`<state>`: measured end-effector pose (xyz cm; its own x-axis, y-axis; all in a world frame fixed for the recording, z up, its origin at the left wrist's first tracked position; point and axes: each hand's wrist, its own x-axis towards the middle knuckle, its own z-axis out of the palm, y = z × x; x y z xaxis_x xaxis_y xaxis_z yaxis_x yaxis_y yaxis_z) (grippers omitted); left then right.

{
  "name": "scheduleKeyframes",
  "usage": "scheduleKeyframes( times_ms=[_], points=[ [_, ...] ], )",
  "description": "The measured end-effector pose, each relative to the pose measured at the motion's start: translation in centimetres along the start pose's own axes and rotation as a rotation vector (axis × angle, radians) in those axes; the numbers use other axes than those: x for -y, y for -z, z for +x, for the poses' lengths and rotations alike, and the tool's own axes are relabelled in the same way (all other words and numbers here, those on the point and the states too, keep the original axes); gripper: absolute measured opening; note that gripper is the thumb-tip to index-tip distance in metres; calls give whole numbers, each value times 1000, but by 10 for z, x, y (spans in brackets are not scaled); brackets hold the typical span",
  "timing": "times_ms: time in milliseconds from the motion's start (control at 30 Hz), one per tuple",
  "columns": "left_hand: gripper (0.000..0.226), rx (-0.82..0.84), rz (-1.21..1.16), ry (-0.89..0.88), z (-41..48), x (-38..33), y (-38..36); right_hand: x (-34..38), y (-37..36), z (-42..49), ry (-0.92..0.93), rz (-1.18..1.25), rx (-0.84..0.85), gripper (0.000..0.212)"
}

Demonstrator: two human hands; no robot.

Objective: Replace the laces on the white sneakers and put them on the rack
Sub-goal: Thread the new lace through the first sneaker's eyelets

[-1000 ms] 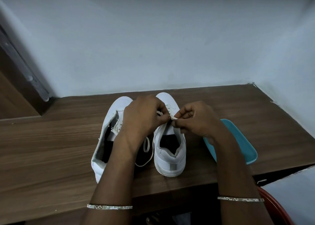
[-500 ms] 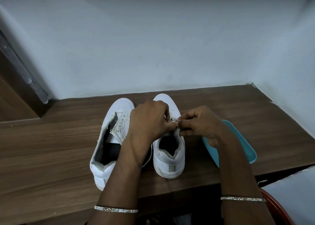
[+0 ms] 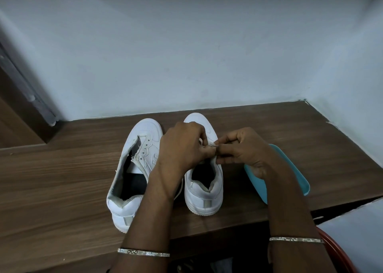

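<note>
My left hand (image 3: 184, 146) and right hand (image 3: 242, 148) meet fingertip to fingertip above the smooth white sneaker (image 3: 204, 198). Both curl tight and pinch the thin white lace (image 3: 212, 144) by its tip, over the tongue. A slack loop of it hangs beside the shoe's inner wall. The other sneaker (image 3: 128, 169) stands just to the left with bare eyelets and a frayed opening. Both shoes sit on the brown wood-grain table (image 3: 62, 179), toes to the wall. A glossy teal oblong tray (image 3: 298, 181) lies under my right wrist.

Pale bluish walls (image 3: 186, 55) meet in a corner at right; wood-grain tabletop (image 3: 51, 179) abuts them; brown door (image 3: 10, 132) left.
</note>
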<state>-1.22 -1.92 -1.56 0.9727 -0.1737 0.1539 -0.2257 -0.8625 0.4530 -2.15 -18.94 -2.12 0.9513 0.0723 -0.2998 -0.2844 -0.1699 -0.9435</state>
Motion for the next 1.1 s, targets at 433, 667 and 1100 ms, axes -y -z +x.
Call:
scheduleKeyframes(
  times_ms=[433, 667, 1100],
  points=[
    [26, -7, -21, -51, 2, 10, 3, -3, -6, 5, 32, 106, -86, 7],
    [87, 114, -9, 25, -1, 31, 5, 5, 4, 5, 31, 616, -202, 18],
    [76, 183, -57, 6, 0, 36, -4, 8, 15, -3, 320, -158, -466, 12]
  ],
)
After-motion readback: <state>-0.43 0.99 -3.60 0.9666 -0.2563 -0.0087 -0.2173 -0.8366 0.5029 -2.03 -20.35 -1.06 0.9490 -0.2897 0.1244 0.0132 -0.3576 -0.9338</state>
